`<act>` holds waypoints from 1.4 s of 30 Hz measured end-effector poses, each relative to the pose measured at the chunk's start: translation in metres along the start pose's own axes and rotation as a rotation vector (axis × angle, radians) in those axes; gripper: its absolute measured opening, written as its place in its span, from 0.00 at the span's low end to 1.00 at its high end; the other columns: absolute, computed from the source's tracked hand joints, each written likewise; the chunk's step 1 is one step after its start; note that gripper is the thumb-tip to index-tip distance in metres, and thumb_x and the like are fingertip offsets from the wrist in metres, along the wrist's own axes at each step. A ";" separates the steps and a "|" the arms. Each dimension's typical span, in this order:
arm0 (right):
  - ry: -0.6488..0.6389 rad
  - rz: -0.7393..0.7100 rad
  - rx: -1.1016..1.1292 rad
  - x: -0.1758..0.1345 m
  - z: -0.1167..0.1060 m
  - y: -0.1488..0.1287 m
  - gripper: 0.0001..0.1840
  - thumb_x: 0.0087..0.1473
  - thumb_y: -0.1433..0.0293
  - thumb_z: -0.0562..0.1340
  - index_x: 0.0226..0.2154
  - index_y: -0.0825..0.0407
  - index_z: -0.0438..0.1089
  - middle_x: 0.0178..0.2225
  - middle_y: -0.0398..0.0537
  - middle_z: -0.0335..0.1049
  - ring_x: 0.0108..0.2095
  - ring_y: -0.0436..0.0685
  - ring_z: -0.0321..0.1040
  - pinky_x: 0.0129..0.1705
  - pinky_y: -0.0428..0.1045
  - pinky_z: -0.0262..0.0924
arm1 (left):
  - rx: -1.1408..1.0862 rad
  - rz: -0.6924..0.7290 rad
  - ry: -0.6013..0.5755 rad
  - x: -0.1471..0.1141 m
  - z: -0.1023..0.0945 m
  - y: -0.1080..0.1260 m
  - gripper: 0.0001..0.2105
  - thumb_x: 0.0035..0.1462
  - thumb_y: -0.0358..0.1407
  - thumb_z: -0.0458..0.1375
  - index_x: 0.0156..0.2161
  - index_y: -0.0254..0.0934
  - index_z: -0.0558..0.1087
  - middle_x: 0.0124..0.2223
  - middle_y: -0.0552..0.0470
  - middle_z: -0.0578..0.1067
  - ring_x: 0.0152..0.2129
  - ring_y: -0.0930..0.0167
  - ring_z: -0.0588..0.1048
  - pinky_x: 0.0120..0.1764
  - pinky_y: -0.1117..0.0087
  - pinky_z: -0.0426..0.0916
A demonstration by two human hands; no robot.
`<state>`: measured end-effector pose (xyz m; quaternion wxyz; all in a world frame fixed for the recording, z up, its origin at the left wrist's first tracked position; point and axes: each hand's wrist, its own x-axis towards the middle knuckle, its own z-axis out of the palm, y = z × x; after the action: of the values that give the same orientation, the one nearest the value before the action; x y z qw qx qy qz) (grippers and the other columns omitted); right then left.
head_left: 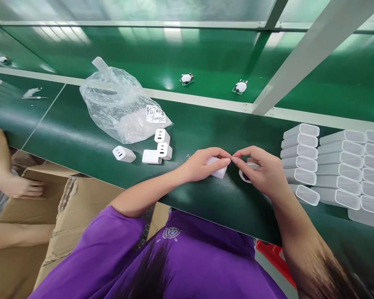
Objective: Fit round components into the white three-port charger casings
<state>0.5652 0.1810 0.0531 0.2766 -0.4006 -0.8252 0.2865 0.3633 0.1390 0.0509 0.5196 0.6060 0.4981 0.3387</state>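
Note:
My left hand (202, 164) is closed around a white charger block (218, 169), with its thumb and index finger meeting beyond the block. Close beside it, the thumb and index finger of my right hand (262, 168) are pinched together, the tips almost touching those of my left. A white ring-shaped roll (243, 177), which looks like tape, sits within the curl of my right fingers, partly hidden. Anything thin between the fingertips is too small to make out. Left of my hands, several white two-port chargers (124, 154) lie on the dark green table (187, 195).
A clear plastic bag (118, 99) with a handwritten label lies behind the chargers. Stacked translucent white cases (327, 166) line the right side. Small circuit boards (186, 79) rest on the ledge behind. At left, another person's hand (21, 187) is over a cardboard box (77, 203).

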 end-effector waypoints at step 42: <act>0.243 0.025 0.332 -0.003 0.007 -0.011 0.07 0.61 0.68 0.63 0.33 0.51 0.75 0.34 0.45 0.75 0.31 0.50 0.69 0.35 0.47 0.65 | -0.073 0.173 0.376 0.001 -0.001 -0.009 0.18 0.57 0.46 0.65 0.49 0.39 0.74 0.46 0.46 0.80 0.40 0.68 0.78 0.37 0.71 0.73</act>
<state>0.5564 0.1708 0.0549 0.4326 -0.3913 -0.7224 0.3715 0.3602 0.1398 0.0423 0.4080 0.5535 0.5199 0.5068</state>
